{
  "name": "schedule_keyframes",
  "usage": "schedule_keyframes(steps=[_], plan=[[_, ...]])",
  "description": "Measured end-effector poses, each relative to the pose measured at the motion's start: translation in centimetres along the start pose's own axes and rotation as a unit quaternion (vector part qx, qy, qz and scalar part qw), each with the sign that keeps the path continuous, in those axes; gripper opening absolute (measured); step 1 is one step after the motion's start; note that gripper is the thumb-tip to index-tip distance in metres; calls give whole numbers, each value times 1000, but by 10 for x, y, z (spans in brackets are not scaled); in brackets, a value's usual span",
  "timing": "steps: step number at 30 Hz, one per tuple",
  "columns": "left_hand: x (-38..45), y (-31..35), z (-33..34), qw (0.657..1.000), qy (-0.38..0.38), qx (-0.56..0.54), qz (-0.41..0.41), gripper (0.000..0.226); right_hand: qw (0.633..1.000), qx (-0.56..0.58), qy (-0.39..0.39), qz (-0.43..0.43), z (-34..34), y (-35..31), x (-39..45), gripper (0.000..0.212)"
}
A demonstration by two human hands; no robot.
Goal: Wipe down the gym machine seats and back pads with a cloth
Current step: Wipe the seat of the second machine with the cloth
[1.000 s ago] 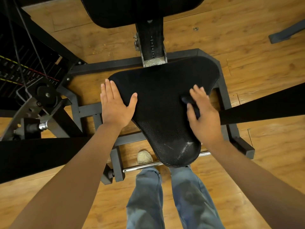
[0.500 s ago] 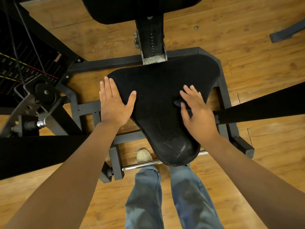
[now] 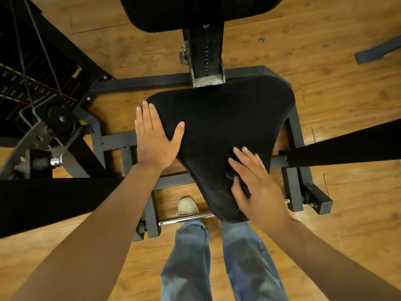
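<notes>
A black triangular seat pad (image 3: 221,118) of the gym machine lies below me, its narrow end toward my legs. My left hand (image 3: 155,140) rests flat on the seat's left edge, fingers straight. My right hand (image 3: 255,181) presses a dark cloth (image 3: 233,172) flat against the seat's lower right part; only a small dark edge of the cloth shows under the fingers. The black back pad (image 3: 195,11) is at the top of the view, above the adjustment post (image 3: 205,59).
The grey steel frame (image 3: 293,131) surrounds the seat on a wooden floor. A weight stack with cables (image 3: 26,88) stands at the left. Black padded arms (image 3: 347,146) reach in from both sides. My jeans-clad legs (image 3: 217,261) and a chrome bar (image 3: 184,219) are below the seat.
My right hand has slid with the cloth from the seat's right edge down and inward toward the narrow front end. My left hand has stayed on the left edge.
</notes>
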State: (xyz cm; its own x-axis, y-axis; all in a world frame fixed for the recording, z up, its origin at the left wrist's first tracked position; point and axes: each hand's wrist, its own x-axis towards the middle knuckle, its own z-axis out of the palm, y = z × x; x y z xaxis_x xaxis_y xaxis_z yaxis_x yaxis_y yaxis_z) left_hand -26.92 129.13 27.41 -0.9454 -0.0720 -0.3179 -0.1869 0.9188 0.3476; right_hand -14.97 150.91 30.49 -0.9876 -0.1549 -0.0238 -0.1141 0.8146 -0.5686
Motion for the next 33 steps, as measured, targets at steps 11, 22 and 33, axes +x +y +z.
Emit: schedule_keyframes(steps=[11,22,33], plan=[[0,-3,1,1000,-2,15,15,89,998,23,-48,35,-5,-13,5,52],[1,-7,4,1000,11,-1,28,89,997,-35,-48,-39,12,-11,38,39],[2,-8,3,999,4,13,33,89,996,-28,-78,-14,0,-31,-13,50]])
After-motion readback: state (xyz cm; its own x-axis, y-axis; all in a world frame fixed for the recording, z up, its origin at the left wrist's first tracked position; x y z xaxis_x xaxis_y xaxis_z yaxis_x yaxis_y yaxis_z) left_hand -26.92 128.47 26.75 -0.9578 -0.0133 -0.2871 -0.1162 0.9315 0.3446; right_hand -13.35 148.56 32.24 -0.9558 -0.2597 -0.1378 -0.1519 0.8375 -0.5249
